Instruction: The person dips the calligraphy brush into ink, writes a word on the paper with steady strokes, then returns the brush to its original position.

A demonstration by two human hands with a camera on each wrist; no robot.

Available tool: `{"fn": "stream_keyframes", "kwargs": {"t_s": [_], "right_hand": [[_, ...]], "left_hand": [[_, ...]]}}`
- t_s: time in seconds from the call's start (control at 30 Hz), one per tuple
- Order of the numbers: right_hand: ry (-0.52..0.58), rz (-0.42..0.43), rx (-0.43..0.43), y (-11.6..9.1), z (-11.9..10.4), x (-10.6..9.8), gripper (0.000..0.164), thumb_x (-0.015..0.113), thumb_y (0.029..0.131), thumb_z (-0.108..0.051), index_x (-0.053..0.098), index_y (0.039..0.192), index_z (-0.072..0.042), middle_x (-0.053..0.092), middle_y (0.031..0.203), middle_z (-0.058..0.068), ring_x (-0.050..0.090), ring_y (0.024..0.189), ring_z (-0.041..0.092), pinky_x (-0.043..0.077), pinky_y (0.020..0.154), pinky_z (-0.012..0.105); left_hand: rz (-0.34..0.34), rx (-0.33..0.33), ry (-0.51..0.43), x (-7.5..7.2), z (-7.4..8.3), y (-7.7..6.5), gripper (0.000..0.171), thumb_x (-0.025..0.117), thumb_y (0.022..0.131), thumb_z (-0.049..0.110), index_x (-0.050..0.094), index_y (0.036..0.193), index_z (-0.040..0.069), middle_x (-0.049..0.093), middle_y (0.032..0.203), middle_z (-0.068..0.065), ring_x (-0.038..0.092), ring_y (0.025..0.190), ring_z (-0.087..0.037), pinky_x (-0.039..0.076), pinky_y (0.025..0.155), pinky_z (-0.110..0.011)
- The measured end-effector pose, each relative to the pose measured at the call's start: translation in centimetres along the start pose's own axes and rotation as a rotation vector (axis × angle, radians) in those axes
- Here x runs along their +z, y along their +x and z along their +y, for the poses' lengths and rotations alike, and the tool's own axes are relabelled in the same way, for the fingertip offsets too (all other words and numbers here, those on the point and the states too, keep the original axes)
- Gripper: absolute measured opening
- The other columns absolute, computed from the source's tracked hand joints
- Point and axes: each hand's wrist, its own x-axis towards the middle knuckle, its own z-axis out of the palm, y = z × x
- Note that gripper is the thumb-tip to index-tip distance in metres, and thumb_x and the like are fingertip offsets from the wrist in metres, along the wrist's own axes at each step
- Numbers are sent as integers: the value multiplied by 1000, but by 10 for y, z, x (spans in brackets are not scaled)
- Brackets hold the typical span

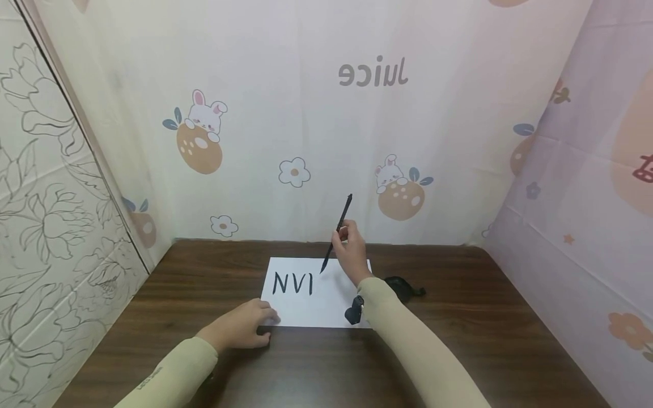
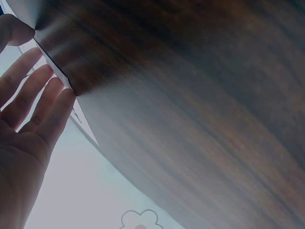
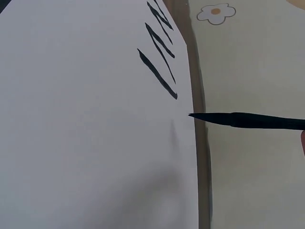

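A sheet of white paper [image 1: 316, 311] lies on the dark wooden table, with the black strokes "N V I" [image 1: 293, 283] across its upper left. My right hand [image 1: 352, 252] holds a black ink brush [image 1: 344, 212] slantwise between thumb and fingers, over the top part of the sheet. In the right wrist view the dark brush tip [image 3: 202, 117] points at the paper, just past the last stroke [image 3: 157, 74]. My left hand [image 1: 242, 323] rests at the sheet's lower left corner, fingers extended over its edge; the left wrist view shows these fingers [image 2: 52, 112] spread and nearly straight.
A black object [image 1: 403, 289] with a short protruding end sits right of the paper, partly hidden by the right sleeve. The wood table [image 1: 296, 368] ends at a printed curtain [image 1: 306, 130] behind, with more patterned cloth on both sides.
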Motion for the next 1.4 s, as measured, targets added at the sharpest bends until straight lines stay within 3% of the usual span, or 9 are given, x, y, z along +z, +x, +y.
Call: {"fn": "stream_keyframes", "kwargs": {"t_s": [0.77, 1.4], "right_hand": [[-30, 29, 50, -9, 8, 5, 24, 53, 102, -20, 50, 122, -6, 59, 96, 6, 62, 80, 18, 57, 71, 31], [-35, 2, 41, -14, 10, 6, 19, 54, 102, -18, 50, 119, -13, 59, 96, 5, 59, 81, 17, 55, 69, 31]], "left_hand": [[1, -7, -8, 0, 1, 0, 26, 74, 83, 19, 72, 108, 10, 65, 101, 4, 60, 98, -15, 52, 87, -37], [6, 3, -5, 0, 0, -1, 26, 73, 83, 18, 72, 108, 10, 65, 101, 4, 60, 97, -15, 52, 87, -37]]}}
